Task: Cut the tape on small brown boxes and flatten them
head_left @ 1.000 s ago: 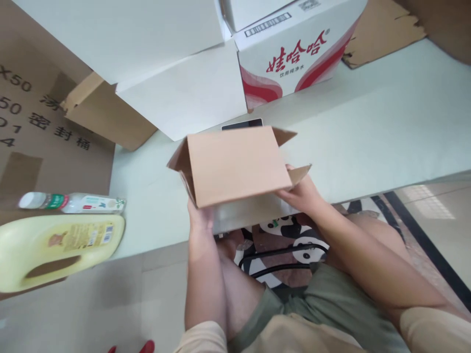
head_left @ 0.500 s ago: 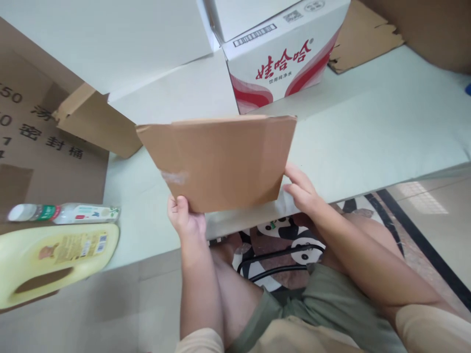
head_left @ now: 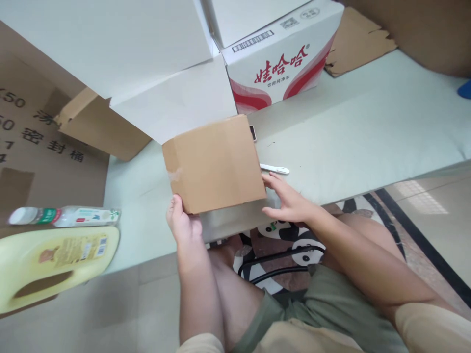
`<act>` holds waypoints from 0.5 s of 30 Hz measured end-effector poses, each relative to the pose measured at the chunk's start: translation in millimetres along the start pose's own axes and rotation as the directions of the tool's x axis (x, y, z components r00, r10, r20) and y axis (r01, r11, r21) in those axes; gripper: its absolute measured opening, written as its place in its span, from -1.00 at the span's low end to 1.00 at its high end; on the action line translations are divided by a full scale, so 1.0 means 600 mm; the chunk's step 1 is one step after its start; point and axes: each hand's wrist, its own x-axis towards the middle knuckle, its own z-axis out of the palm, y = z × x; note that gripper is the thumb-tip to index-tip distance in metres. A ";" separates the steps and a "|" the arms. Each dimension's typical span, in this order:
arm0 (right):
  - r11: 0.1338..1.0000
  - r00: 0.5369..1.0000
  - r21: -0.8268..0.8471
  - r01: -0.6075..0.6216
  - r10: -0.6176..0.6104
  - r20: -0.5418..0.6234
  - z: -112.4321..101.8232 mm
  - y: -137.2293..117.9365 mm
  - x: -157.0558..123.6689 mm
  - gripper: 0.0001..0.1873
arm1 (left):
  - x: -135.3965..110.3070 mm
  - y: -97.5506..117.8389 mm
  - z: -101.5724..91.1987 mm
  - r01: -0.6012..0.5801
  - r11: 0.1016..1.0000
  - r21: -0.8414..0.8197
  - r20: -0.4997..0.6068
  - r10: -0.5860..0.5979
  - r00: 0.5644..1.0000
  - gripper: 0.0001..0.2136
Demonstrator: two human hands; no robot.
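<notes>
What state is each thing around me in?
Brown rectangular cardboard box, held in the left hand
Right hand, open, at the box's edge
Slim white object, partly hidden by the box
Clear plastic bottle, white cap on
Pale yellow plastic jug, partly out of frame

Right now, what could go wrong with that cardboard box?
1. The left hand grips the cardboard box near its lower left corner; the right hand is open at the right edge, so the box might tip or slip.
2. A white slim-handled tool, seemingly part hidden by the box, lies just beyond the right fingers and could get knocked.
</notes>
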 end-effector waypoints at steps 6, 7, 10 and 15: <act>0.973 0.957 0.195 -0.120 0.165 -0.239 0.011 -0.011 0.005 -0.37 | -0.012 0.009 -0.002 -0.069 0.988 0.136 0.019 0.067 0.998 -0.62; 0.964 0.931 0.223 -0.144 0.209 -0.299 0.011 -0.015 0.005 -0.44 | -0.015 0.011 -0.004 -0.090 0.986 0.143 0.069 0.080 0.994 -0.62; 0.922 0.837 0.300 -0.246 0.358 -0.414 0.007 -0.025 0.007 -0.62 | -0.022 0.013 -0.007 -0.175 0.971 0.161 0.204 0.141 0.969 -0.56; 0.854 0.700 0.427 -0.296 0.499 -0.512 0.000 -0.030 0.016 -0.74 | -0.029 0.011 -0.014 -0.211 0.952 0.222 0.405 0.107 0.908 -0.59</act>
